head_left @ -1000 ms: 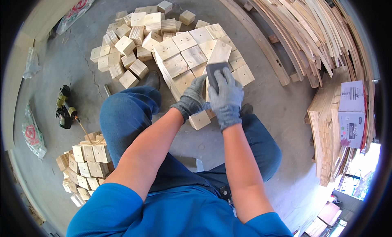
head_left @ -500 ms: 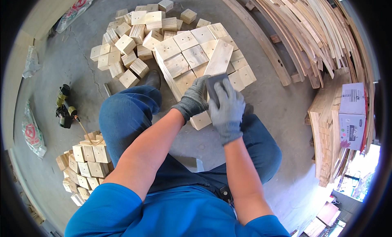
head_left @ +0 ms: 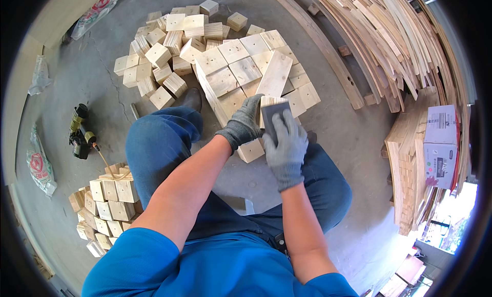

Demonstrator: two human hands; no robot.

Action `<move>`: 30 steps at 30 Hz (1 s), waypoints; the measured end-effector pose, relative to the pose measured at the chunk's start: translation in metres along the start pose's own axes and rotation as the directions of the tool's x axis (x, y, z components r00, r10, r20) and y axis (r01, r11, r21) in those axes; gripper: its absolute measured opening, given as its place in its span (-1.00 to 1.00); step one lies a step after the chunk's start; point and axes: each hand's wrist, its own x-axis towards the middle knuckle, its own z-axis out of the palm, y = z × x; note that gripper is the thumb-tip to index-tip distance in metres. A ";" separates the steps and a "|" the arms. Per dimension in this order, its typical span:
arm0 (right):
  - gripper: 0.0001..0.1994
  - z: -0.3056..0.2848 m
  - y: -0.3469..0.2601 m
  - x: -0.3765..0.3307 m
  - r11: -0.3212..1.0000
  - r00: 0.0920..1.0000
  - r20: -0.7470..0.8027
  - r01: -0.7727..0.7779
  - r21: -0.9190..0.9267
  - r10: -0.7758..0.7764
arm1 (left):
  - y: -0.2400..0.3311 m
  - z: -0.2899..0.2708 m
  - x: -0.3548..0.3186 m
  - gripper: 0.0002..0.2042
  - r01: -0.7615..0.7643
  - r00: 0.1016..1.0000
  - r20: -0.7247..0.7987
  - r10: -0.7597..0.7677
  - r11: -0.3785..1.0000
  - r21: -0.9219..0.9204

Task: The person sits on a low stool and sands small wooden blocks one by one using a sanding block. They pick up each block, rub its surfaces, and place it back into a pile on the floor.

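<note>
Well, in the head view my left hand (head_left: 245,122) has its fingers curled round the left side of a wooden block (head_left: 271,100), near the grouped blocks (head_left: 221,82); my right hand (head_left: 287,148) holds a dark pad (head_left: 271,118) against its face, fingers slightly parted. I'd keep the pad flat, press evenly, and brace the block firmly.
</note>
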 end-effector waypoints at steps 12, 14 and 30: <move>-0.43 0.012 0.016 0.032 0.999 0.997 -0.070 0.033 0.000 -0.033 | -0.004 0.001 0.001 0.08 0.020 1.000 0.004 -0.020 1.000 -0.024; -0.46 0.018 0.020 0.068 1.000 0.997 -0.078 -0.008 -0.016 0.007 | -0.002 0.000 0.000 0.07 0.008 1.000 0.011 -0.008 1.000 -0.022; -0.36 -0.006 0.004 -0.043 1.000 1.000 -0.020 0.000 0.017 0.000 | -0.002 0.000 0.003 0.14 0.020 1.000 0.023 -0.020 1.000 -0.018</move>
